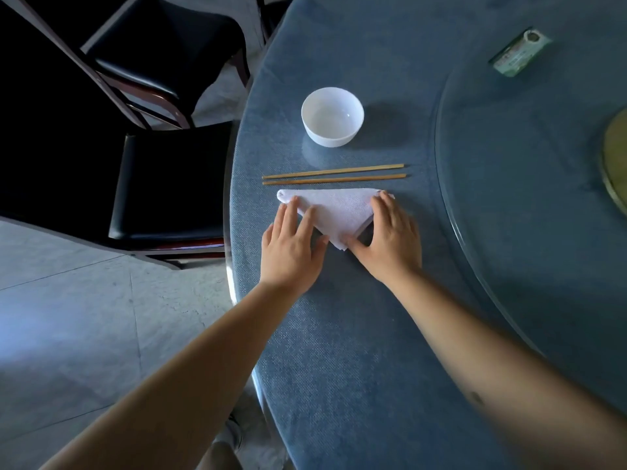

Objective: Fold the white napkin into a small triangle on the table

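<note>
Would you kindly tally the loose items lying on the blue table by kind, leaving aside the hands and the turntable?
White napkin, folded as a triangle: 1
White bowl: 1
Wooden chopsticks: 2
Small green box: 1
Total: 5

1. Napkin (339,212) lies flat on the table (339,351), centre of frame, folded to a triangle, point toward the viewer.
2. Left hand (291,245) rests on its left edge, right hand (390,239) on its right edge.
3. Chopsticks (334,175) lie just above the napkin, side by side.
4. Bowl (332,116) sits above them.
5. Small box (519,52) lies upper right.
6. Chairs (163,184) stand left of the table.
</note>
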